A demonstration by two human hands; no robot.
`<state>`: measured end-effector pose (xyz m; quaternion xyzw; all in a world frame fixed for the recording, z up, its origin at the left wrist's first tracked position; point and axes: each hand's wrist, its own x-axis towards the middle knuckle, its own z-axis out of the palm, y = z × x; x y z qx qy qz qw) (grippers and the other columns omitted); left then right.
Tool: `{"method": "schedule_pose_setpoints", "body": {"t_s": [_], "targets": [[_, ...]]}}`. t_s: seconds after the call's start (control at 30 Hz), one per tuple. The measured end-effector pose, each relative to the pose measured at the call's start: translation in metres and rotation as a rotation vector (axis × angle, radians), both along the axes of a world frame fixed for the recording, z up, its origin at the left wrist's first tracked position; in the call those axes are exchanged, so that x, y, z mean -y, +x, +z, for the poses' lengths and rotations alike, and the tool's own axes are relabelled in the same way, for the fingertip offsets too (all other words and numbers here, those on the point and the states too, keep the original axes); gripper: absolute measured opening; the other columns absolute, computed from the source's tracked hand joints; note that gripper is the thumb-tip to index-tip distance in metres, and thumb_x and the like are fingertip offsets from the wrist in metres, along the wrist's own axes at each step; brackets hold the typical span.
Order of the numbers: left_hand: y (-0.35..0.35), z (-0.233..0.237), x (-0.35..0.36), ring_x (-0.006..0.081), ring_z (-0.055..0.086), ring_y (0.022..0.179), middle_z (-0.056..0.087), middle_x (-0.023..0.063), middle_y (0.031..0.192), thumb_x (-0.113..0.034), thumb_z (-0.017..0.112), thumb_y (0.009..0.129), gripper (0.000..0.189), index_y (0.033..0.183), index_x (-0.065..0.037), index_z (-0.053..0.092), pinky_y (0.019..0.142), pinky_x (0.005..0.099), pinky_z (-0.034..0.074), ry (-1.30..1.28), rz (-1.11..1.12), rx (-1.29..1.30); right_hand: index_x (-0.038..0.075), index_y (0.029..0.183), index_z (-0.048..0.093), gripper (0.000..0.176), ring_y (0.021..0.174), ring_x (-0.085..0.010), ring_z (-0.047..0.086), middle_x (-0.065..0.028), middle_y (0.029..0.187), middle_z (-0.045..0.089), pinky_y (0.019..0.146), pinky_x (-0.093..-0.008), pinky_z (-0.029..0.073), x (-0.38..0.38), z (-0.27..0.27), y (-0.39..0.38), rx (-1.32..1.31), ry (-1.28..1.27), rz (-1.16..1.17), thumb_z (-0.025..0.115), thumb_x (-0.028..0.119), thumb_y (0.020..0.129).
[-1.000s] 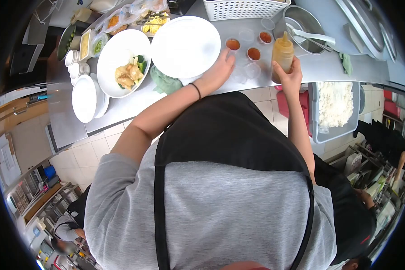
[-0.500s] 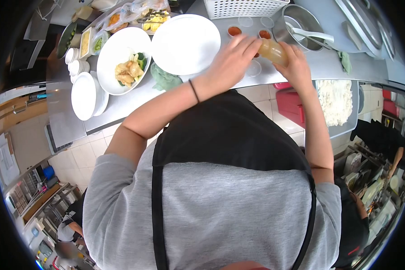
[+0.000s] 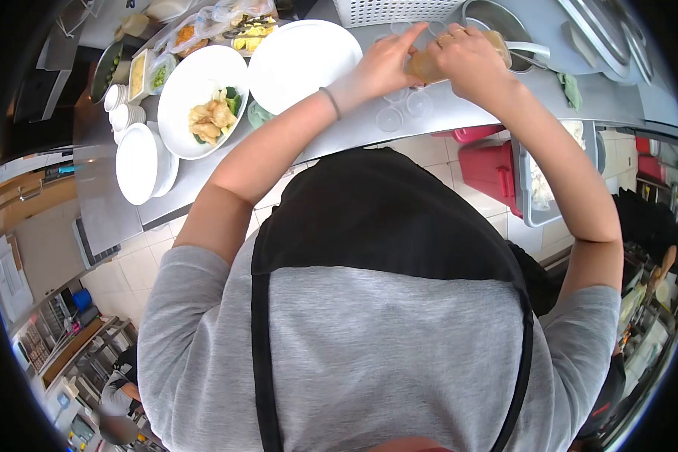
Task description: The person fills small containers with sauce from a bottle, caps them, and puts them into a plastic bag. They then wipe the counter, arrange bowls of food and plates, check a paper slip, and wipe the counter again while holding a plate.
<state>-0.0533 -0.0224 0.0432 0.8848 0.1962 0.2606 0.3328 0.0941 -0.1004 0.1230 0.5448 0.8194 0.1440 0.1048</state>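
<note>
- Right hand [image 3: 471, 64]: closed over a translucent bottle [image 3: 429, 69] of yellowish contents, gripping it from above, with fingers wrapped across its middle.
- Bottle: lies sideways in the grip, above the steel counter [image 3: 339, 135]; one end projects to the left of the right hand, the other emerges beyond the knuckles to the right. Which end carries the nozzle cannot be told.
- Left hand [image 3: 384, 66]: at the bottle's left end, thumb side towards it, index finger extended forward past it. Whether this hand grips the bottle or only touches it cannot be told.
- Clear cups [image 3: 389, 119]: grouped on the counter just below the bottle's left end, on the wearer's side; further clear rims show beyond the hands.
- White plate [image 3: 305, 66]: on the counter, just left of the left hand.
- Deep bowl [image 3: 177, 102]: further left, holding pale brown pieces and greens; a green cloth [image 3: 258, 114] sits between it and the plate.
- Metal pot [image 3: 526, 32]: beyond the right hand, partly hidden by it.
</note>
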Motion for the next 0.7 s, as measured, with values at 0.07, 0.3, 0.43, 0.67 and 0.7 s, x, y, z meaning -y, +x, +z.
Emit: {"method": "schedule_pose_setpoints", "body": {"t_s": [0.07,0.3,0.43,0.67,0.7], "targets": [[-0.003,-0.004,0.003,0.0332,0.052,0.091,0.06,0.0127,0.09,-0.019,0.078,0.055,0.091,0.131,-0.011,0.029,0.082,0.0389,0.041,-0.018,0.0,0.058,0.003,0.092,0.056,0.034,0.09,-0.0214,0.054,-0.008,0.087,0.059,0.075,-0.0307,0.041,-0.002,0.01,-0.013,0.073,-0.07,-0.013,0.063,0.003,0.059],[-0.011,-0.018,0.003,0.0336,0.052,0.091,0.061,0.0127,0.091,-0.019,0.08,0.055,0.094,0.132,-0.011,0.027,0.081,0.0395,0.042,-0.017,0.019,0.123,0.007,0.08,0.061,0.021,0.086,-0.0194,0.056,-0.0055,0.078,0.061,0.073,-0.0276,0.041,-0.009,0.016,-0.036,0.227,-0.084,0.091,0.065,0.006,0.06],[-0.013,-0.02,0.005,0.0325,0.052,0.091,0.06,0.0125,0.091,-0.019,0.08,0.055,0.093,0.131,-0.011,0.027,0.08,0.04,0.043,0.008,0.032,0.154,0.008,0.083,0.061,0.024,0.085,-0.0195,0.057,-0.0065,0.08,0.061,0.073,-0.0297,0.042,-0.017,0.014,-0.04,0.285,-0.181,0.087,0.066,0.007,0.06],[-0.014,-0.022,0.005,0.0326,0.052,0.091,0.059,0.0118,0.09,-0.019,0.079,0.056,0.091,0.131,-0.011,0.028,0.078,0.0401,0.044,0.019,0.04,0.176,0.005,0.081,0.064,0.019,0.077,-0.0179,0.062,-0.009,0.08,0.064,0.065,-0.0318,0.047,-0.02,0.017,-0.044,0.257,-0.213,0.102,0.052,0.018,0.075],[-0.014,-0.023,0.004,0.0328,0.052,0.091,0.059,0.0121,0.09,-0.019,0.079,0.056,0.09,0.13,-0.011,0.029,0.078,0.0401,0.044,-0.005,0.04,0.164,0.006,0.081,0.064,0.019,0.077,-0.0182,0.062,-0.0092,0.08,0.064,0.066,-0.032,0.047,-0.021,0.015,-0.044,0.256,-0.21,0.089,0.052,0.019,0.075]]}}
